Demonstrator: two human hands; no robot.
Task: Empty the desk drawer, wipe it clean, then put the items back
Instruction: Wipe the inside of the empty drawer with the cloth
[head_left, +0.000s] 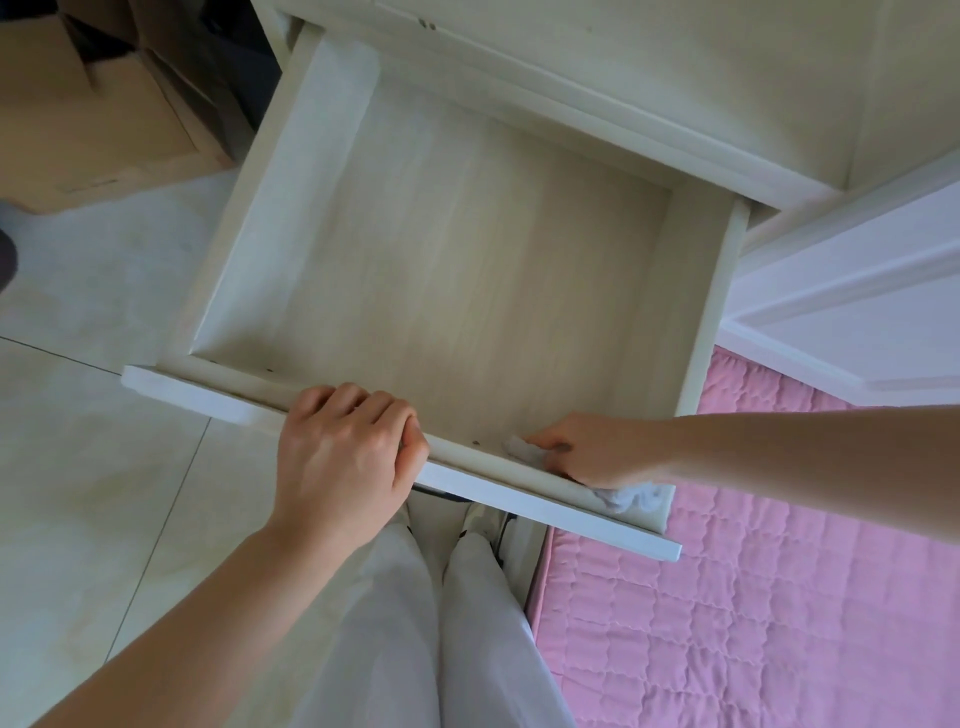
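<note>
At drawer (457, 249) front, right hand (597, 452) grips cloth (631, 496).

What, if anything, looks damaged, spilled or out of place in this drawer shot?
Nothing serious. The drawer is pulled out and empty, with a few small dark specks on its floor near the front wall. The left hand grips the front edge; the right hand holds a grey cloth in the front right corner. No damage or spill shows.

Bare forearms, no sleeves; loose white trousers (415, 623); pale shoes (485, 519).
</note>
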